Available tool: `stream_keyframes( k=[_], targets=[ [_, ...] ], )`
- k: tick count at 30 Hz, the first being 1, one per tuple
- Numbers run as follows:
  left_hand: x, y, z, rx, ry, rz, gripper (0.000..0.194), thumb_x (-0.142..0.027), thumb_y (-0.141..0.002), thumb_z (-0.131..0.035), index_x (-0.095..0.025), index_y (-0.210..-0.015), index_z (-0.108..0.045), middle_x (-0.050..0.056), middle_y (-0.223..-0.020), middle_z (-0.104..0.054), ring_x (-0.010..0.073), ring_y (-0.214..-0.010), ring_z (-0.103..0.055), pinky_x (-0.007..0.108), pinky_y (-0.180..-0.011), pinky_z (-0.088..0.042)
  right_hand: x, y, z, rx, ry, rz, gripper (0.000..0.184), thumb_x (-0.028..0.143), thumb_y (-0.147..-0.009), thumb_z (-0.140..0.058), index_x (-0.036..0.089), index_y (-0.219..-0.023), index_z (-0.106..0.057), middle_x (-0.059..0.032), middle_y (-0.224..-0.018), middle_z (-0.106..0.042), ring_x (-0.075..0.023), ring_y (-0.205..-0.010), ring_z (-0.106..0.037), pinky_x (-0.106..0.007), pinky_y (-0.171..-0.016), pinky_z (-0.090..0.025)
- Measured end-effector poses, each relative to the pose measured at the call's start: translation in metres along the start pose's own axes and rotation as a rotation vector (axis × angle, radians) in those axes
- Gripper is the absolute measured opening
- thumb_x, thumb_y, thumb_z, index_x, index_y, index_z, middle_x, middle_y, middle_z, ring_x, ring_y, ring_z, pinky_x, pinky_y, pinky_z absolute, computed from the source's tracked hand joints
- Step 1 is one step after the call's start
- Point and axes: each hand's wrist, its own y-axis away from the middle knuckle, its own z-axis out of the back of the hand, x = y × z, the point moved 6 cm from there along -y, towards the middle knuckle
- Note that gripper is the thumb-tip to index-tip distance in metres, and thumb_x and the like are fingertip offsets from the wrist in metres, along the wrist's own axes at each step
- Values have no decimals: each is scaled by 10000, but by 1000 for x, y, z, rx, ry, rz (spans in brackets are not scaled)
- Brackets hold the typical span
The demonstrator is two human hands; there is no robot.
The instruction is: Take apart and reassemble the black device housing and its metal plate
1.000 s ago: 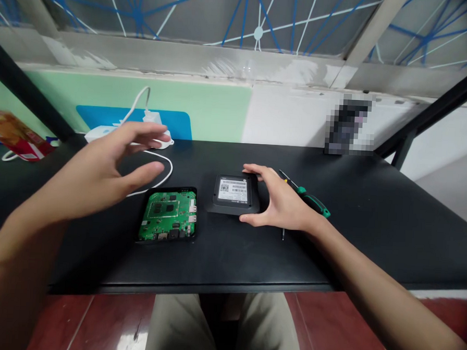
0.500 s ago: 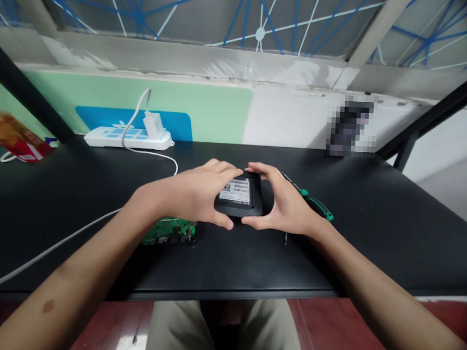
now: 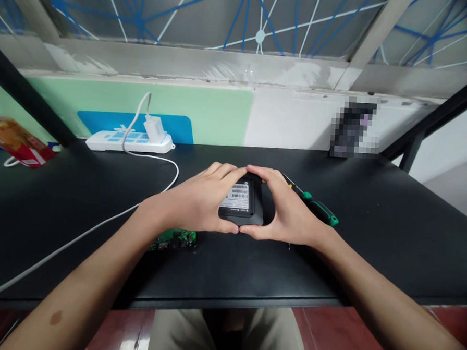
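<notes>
Both my hands close around a flat black plastic case [image 3: 257, 207] with rounded corners and a white printed label with barcodes. My left hand [image 3: 204, 197] grips its left side, thumb at the near edge and fingers over the far edge. From the right, my right hand [image 3: 284, 206] holds the same case, thumb near and fingertips at the far edge. The thumbs nearly meet at the front. A green circuit board [image 3: 177, 239] lies partly hidden under my left wrist. Beyond my right hand lies a screwdriver with a green and black handle [image 3: 321, 211].
A white power strip [image 3: 129, 142] with a plugged-in charger [image 3: 154, 129] stands at the back left, its white cable [image 3: 85, 235] running across the black table [image 3: 228, 279]. An orange-red drink bottle [image 3: 20, 140] lies far left. A blurred dark object [image 3: 353, 129] leans at the back right.
My left hand has slid further over the case, covering more of the label. The two hands have drawn closer together, thumbs and fingertips now almost touching. The view has shifted slightly.
</notes>
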Motion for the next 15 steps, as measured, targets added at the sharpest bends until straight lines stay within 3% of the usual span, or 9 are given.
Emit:
stream_keyframes(
  k=[5,11,15],
  targets=[
    [13,4,-1,-43,140,62,1128,-484,-743,-812,-169,-1602,-151,199,-1585,-320,400,-1454,-347,540,-1160,-386,-8,3,-3,8,-142,-92,1402,623,-617,-864,279,-1627,45,-182,-1672,-262,-373,-1520,-348,-609,-1194,-402],
    [19,5,2,-150,372,58,1267,-543,-735,-835,-340,-1623,46,119,-1686,-137,415,-1520,-274,589,-1221,-318,-20,-1,-20,106,-214,-170,1416,638,-654,-832,236,-1622,121,-237,-1655,-276,-409,-1517,-349,-674,-1178,-381],
    [16,4,2,-180,442,12,1230,-512,-748,-839,-343,-1621,12,103,-1682,-150,405,-1525,-267,558,-1230,-331,-27,-9,-32,156,-255,-164,1459,633,-632,-849,247,-1612,161,-247,-1648,-292,-419,-1504,-371,-680,-1170,-382]
  ],
)
